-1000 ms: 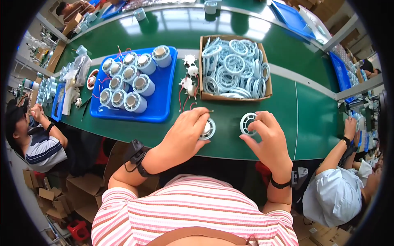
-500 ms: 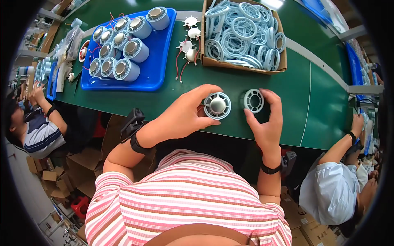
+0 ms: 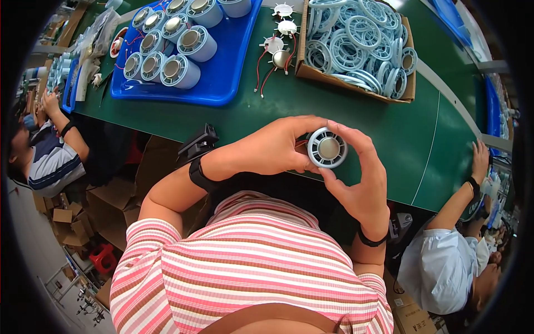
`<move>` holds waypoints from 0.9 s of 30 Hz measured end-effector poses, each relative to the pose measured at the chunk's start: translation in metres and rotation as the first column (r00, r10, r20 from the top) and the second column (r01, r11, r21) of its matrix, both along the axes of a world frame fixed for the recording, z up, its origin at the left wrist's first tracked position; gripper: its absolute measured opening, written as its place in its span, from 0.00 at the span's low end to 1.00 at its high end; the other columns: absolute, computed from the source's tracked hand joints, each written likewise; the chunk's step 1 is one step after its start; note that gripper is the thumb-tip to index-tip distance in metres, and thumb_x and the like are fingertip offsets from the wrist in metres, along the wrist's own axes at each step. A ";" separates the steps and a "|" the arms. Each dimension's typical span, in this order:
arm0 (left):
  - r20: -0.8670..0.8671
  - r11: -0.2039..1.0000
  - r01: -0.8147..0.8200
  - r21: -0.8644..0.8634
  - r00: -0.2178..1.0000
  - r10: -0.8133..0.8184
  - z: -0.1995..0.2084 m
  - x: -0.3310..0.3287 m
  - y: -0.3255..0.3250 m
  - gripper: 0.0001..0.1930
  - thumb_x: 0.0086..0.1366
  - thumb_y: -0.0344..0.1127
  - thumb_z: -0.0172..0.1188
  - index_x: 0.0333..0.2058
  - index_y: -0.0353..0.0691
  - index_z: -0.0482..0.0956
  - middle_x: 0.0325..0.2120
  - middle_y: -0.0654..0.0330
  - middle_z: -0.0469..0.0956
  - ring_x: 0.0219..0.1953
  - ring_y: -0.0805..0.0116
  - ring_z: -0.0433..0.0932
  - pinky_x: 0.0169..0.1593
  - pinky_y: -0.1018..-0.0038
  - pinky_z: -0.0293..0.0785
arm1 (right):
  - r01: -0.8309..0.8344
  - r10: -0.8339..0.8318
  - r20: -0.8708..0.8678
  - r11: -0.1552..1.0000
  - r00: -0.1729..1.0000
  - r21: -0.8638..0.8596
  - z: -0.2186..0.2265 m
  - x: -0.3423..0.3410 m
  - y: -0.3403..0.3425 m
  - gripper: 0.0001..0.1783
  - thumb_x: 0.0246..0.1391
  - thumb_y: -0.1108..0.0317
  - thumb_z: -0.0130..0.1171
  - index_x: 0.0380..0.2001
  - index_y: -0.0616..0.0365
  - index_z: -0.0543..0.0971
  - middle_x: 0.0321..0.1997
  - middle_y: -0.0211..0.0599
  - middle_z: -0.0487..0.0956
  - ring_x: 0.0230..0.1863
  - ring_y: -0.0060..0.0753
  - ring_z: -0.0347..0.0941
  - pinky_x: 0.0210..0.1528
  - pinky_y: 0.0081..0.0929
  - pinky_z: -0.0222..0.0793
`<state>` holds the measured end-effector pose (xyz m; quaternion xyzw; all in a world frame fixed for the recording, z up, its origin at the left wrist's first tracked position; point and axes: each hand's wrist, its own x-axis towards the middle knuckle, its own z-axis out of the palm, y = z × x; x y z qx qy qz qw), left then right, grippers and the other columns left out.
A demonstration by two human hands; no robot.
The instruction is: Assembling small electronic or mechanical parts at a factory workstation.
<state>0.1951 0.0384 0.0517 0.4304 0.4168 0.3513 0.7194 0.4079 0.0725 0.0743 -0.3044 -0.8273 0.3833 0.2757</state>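
A long green desk (image 3: 389, 128) curves across the room under bright overhead light. Left of the desk, cardboard boxes (image 3: 67, 222) clutter a pale floor (image 3: 33, 261), beside what may be a red stool (image 3: 103, 257).

Bright, even overhead light fills the scene. Pale glare streaks the green table (image 3: 389, 128) beyond the cardboard box (image 3: 356, 83), and the metal caps in the blue tray (image 3: 222, 83) left of that box shine. Shadows are soft and short. Focus is sharp centrally; straight edges bow outward, ending in a black fisheye rim.
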 end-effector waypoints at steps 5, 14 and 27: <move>-0.101 0.988 0.074 0.139 0.993 -0.060 -0.007 -0.002 0.005 0.33 0.59 0.25 0.71 0.63 0.37 0.70 0.53 0.62 0.75 0.54 0.72 0.77 0.55 0.73 0.78 | -0.065 0.064 -0.028 0.996 0.998 -0.055 0.001 0.006 0.009 0.38 0.40 0.81 0.71 0.59 0.61 0.72 0.59 0.42 0.79 0.62 0.45 0.74 0.65 0.37 0.67; -0.121 0.983 0.150 0.107 0.983 -0.137 -0.003 -0.006 0.011 0.33 0.59 0.25 0.72 0.63 0.37 0.70 0.54 0.62 0.74 0.56 0.72 0.75 0.58 0.72 0.77 | -0.129 0.126 -0.055 0.990 0.991 -0.058 -0.001 0.009 0.019 0.38 0.39 0.81 0.72 0.58 0.60 0.73 0.59 0.43 0.79 0.60 0.45 0.75 0.64 0.37 0.69; 0.215 0.918 0.153 -0.366 0.974 -0.077 0.011 -0.017 0.025 0.31 0.67 0.35 0.67 0.65 0.32 0.67 0.55 0.52 0.75 0.54 0.64 0.80 0.54 0.68 0.83 | -0.080 0.079 0.011 0.995 0.997 0.058 -0.006 0.014 0.018 0.39 0.40 0.77 0.74 0.59 0.55 0.72 0.59 0.37 0.79 0.58 0.42 0.76 0.66 0.45 0.66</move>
